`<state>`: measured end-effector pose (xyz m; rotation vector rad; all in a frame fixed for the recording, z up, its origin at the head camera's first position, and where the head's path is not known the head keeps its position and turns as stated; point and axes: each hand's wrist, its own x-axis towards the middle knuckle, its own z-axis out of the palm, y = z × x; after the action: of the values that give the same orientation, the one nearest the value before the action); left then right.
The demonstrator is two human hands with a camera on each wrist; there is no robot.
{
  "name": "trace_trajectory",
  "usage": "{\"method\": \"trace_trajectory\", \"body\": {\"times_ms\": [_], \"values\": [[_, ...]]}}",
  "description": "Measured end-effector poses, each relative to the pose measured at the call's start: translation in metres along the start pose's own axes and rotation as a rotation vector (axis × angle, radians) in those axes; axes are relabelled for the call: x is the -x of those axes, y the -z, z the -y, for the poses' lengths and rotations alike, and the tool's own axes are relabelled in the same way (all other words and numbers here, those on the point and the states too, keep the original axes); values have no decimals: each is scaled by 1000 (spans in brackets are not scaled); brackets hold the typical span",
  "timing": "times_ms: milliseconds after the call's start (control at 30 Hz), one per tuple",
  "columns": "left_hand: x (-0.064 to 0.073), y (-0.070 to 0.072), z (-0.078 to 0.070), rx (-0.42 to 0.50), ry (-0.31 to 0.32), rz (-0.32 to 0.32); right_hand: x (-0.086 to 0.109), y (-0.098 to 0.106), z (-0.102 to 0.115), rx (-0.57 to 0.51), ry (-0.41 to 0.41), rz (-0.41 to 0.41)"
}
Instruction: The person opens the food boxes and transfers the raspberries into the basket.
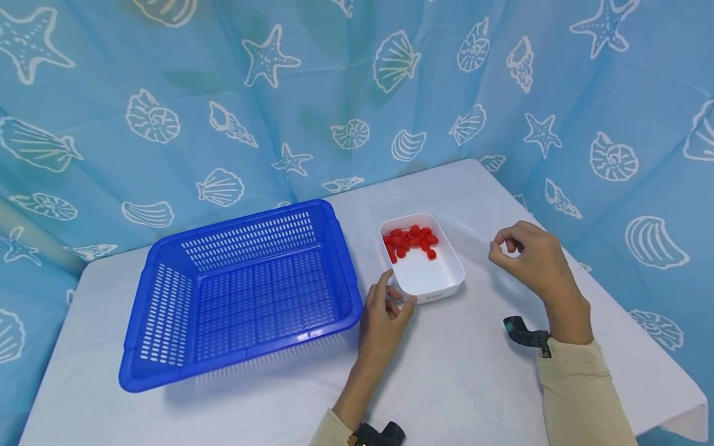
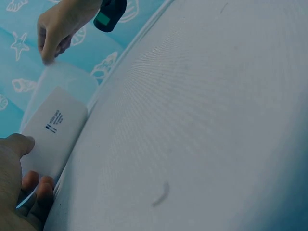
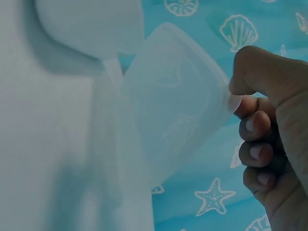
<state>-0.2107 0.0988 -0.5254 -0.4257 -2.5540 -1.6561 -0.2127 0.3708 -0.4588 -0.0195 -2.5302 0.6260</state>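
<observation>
**Translucent lid (image 3: 171,106) pinched in right hand (image 1: 532,260); left hand (image 1: 382,322) on white box (image 1: 429,279)**

Head view: White box on white-covered table (image 1: 468,378), just right of blue basket (image 1: 341,263). Small red pieces (image 1: 411,240) bunched at box's far end; near half of its floor bare. Left hand at near-left corner, thumb on near wall, fingers along left side, grasping. Right hand raised beyond box's right side, fingers curled; lid shows only faintly between hand and box. Black wrist device (image 1: 523,332) on right arm. Shell-and-starfish curtain (image 1: 334,93) behind.

Left wrist view: Thumb and fingers grasp one end of box; dark print on its side wall. Lid slants above box, edge in right hand's fingertips. Contact between lid and box: cannot tell.

Right wrist view: Thumb and index finger clasp lid at one edge; other fingers folded in. Lid tilted, curtain pattern showing through.
</observation>
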Motion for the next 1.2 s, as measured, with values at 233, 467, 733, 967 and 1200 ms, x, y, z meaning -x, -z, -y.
{"method": "trace_trajectory", "body": {"times_ms": [233, 467, 733, 967, 1200], "values": [[1, 2, 1, -12, 7, -8, 2, -6, 0, 28, -61, 58], [1, 1, 2, -9, 5, 1, 4, -14, -2, 49, -84, 79], [1, 1, 2, -2, -2, 0, 5, -20, 6, 31, -100, 168], [0, 0, 2, 5, -10, -2, 5, -22, 10, 45, -96, 242], [0, -1, 1, 12, -17, -9, 5, -26, 8, 40, -83, 294]]}}
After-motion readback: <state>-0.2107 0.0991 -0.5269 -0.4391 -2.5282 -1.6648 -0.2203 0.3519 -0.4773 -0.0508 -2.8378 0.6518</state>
